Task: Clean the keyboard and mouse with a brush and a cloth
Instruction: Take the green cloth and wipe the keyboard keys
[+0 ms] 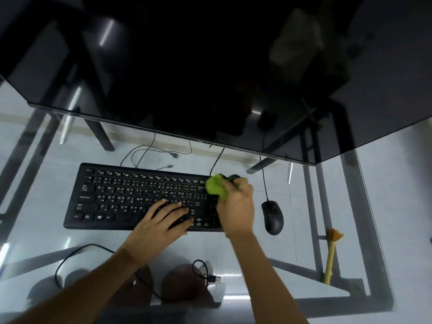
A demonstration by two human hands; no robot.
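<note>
Bench (pixel 257 258): clear glass top on a grey metal frame, glossy, with the pale tiled floor showing through it.
Keyboard (pixel 131 195): flat black plastic slab with rounded corners and white legends on low square keys; it lay mid-bench, its long side facing the person.
Left hand (pixel 161 220): lay flat, palm down, fingers spread loosely apart over the keys at the keyboard's lower right, gripping nothing.
Right hand (pixel 236 206): fingers curled tight around the cloth, pressing it on the keyboard's top right corner; slightly blurred.
Cloth (pixel 216 187): bright green, soft and crumpled into a wad, bulging out of the right hand on its left side.
Mouse (pixel 272 217): matte black, smooth oval, resting on the glass just right of the keyboard and apart from the right hand; its thin black cord ran away up the bench.
Brush (pixel 332 253): straight yellowish handle with a flared orange-tan tuft of bristles, lying near the bench's right edge, well apart from both hands.
Cable (pixel 93 247): thin, black, looped on the glass near the person, ending in a small plug.
Monitor (pixel 210 66): broad, dark, glossy panel above the keyboard.
</note>
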